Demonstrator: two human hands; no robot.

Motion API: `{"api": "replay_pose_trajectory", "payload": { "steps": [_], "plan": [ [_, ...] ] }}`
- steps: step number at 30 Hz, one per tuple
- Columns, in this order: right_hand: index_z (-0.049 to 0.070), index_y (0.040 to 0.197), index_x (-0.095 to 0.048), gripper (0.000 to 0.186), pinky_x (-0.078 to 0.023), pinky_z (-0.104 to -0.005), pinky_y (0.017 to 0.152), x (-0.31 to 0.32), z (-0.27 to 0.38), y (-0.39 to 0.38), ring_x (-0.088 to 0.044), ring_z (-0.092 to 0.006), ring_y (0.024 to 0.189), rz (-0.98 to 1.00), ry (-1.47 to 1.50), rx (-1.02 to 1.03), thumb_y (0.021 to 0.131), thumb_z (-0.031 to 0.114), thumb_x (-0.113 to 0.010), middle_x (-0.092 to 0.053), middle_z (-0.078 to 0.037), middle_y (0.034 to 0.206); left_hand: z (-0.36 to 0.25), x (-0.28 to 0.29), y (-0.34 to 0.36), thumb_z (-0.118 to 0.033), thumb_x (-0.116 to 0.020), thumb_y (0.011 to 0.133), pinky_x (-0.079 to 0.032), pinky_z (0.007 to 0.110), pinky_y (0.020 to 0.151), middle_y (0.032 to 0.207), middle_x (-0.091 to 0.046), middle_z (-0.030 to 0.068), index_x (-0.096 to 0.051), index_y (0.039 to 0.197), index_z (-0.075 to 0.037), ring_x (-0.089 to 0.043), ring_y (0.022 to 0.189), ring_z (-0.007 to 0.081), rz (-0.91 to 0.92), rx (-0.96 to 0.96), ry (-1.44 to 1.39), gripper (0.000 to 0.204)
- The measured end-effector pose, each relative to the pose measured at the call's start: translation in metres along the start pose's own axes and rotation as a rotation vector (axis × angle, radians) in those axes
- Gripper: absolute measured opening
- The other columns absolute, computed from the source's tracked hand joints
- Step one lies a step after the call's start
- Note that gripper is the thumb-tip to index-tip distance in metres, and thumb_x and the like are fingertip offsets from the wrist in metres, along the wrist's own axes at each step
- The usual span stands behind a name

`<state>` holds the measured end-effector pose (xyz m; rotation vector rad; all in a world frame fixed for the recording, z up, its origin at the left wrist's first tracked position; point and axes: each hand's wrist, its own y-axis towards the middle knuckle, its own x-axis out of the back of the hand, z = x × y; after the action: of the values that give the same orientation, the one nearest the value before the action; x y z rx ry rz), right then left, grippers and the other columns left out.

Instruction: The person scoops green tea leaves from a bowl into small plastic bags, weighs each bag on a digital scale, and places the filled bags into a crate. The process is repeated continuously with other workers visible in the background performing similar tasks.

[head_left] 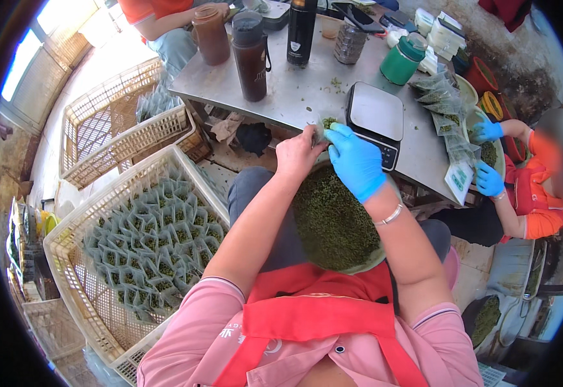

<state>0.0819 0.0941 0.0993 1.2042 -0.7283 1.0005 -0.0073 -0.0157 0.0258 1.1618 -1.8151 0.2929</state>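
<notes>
Above a round bowl (339, 222) full of small dark green dried bits, my two hands meet at a small clear plastic bag (318, 133). My left hand (296, 153), bare, pinches the bag from its left side. In a blue glove, my right hand (357, 161) has its fingers closed at the bag's upper part, where some green bits (328, 122) show. The fingers cover most of the bag. Just beyond my right hand, a digital scale (376, 111) with a bare silver plate stands on the metal table (304, 90).
At the left, a cream plastic crate (68, 258) holds many upright filled bags (159, 248); another crate (104, 122) stands behind. A brown bottle (250, 61), black flask (301, 32) and green jar (402, 59) stand on the table. A co-worker's gloved hands (487, 177) are at the right, beside filled bags (446, 116).
</notes>
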Motion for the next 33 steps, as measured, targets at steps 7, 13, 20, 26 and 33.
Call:
{"api": "replay_pose_trajectory", "payload": {
  "steps": [7, 13, 20, 26, 33],
  "plan": [
    [0.007, 0.105, -0.057, 0.025, -0.051, -0.0416, 0.064, -0.026, -0.015, -0.002, -0.062, -0.0344, 0.079, 0.253, -0.028, -0.025, 0.083, 0.008, -0.045, -0.059, -0.015, 0.105, 0.004, -0.004, -0.009, -0.027, -0.065, 0.072, -0.049, 0.043, 0.063, 0.09, -0.065, 0.0133, -0.048, 0.122, -0.013, -0.063, 0.073, 0.0334, -0.037, -0.105, 0.006, 0.054],
    [0.006, 0.104, -0.057, 0.025, -0.051, -0.0446, 0.064, -0.058, -0.015, -0.023, -0.061, -0.0371, 0.075, 0.162, 0.024, -0.165, 0.081, 0.01, -0.051, -0.062, -0.017, 0.093, 0.002, -0.008, -0.008, -0.011, -0.06, 0.066, -0.049, 0.044, 0.06, 0.089, -0.064, 0.0151, -0.047, 0.123, -0.012, -0.062, 0.069, 0.0333, -0.071, -0.287, 0.07, 0.059],
    [0.005, 0.109, -0.06, 0.026, -0.052, -0.0336, 0.068, 0.002, -0.03, -0.034, -0.064, -0.0236, 0.077, 0.094, 0.742, -0.093, 0.083, 0.006, -0.054, -0.062, -0.014, 0.104, -0.008, -0.005, -0.009, -0.021, -0.064, 0.07, -0.05, 0.04, 0.066, 0.09, -0.066, 0.0128, -0.054, 0.117, -0.014, -0.064, 0.075, 0.0317, -0.032, -0.102, 0.001, 0.049],
    [0.004, 0.117, -0.059, 0.034, -0.049, -0.0289, 0.082, 0.059, -0.145, -0.1, -0.06, -0.0164, 0.091, -0.426, 0.623, -0.556, 0.083, 0.003, -0.058, -0.059, -0.012, 0.116, -0.018, -0.001, 0.001, -0.032, -0.068, 0.074, -0.048, 0.034, 0.082, 0.105, -0.066, 0.0099, -0.057, 0.117, -0.014, -0.063, 0.095, 0.0271, 0.003, 0.212, -0.207, 0.048],
    [0.01, 0.117, -0.061, 0.035, -0.046, -0.0325, 0.085, 0.056, -0.305, -0.107, -0.061, -0.0281, 0.093, -0.323, 0.017, -0.631, 0.083, 0.008, -0.051, -0.064, -0.018, 0.103, -0.016, -0.001, 0.0, -0.049, -0.07, 0.07, -0.048, 0.038, 0.08, 0.102, -0.066, 0.0123, -0.05, 0.124, -0.01, -0.064, 0.092, 0.0302, 0.009, 0.176, -0.146, 0.069]
  ]
}}
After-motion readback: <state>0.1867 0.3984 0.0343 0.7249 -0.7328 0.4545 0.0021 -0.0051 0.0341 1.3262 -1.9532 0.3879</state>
